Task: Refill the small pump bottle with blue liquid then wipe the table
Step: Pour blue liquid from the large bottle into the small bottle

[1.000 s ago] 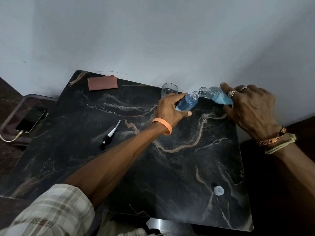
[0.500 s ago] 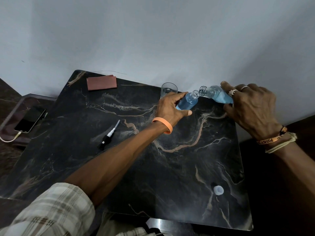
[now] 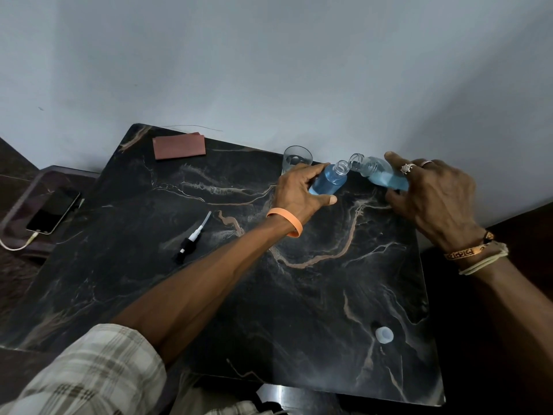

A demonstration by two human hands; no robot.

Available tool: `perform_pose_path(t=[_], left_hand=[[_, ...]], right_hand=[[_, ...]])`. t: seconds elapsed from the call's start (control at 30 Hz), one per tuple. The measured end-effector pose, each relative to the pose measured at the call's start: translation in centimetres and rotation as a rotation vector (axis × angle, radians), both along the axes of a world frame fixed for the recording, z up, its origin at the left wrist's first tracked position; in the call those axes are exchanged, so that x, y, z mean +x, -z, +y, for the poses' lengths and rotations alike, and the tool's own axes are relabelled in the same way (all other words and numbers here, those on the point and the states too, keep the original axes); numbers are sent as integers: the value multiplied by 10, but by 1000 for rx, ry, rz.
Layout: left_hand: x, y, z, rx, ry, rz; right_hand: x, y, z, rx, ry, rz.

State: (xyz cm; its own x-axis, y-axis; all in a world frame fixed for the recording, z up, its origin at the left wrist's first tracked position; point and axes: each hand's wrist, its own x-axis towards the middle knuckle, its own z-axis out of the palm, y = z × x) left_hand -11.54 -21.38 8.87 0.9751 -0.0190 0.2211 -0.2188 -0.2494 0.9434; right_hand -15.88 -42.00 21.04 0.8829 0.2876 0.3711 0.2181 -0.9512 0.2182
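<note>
The small clear plastic bottle, uncapped and largely filled with blue liquid, is found near the far edge of the dark marble-patterned table, tilted with its neck towards the right. It is grasped around its body by the left hand, thumb on the near side and fingers curled over the far side. A larger clear bottle of blue liquid is gripped by the right hand and is tipped nearly level, its open mouth set just against the mouth of the small bottle. A clear drinking glass is seen just behind the left hand. A black-and-white pump head with a thin tube is laid flat on the table, well to the left. A round white cap is placed near the table's near right corner. A folded reddish-brown cloth is laid at the far left corner. A dark phone with a cable is seen on a lower surface left of the table.
</note>
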Motion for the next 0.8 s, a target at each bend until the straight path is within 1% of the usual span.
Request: perform_pose_path(t=[0.17,0.37,0.6,0.7,0.8], left_hand=[[-1,4,2,-6,6,0],[-2,7,4,-12,19,-1],[-5,10,2,-19,19,32],[-8,15,2,-30,11,66],[-10,20,2,-32,13,81]], right_hand=[[-6,12,6,115,20,59],[-7,26,5,167,60,81],[-13,45,11,245,150,176],[-18,56,18,318,144,180],[-24,68,25,388,157,233]])
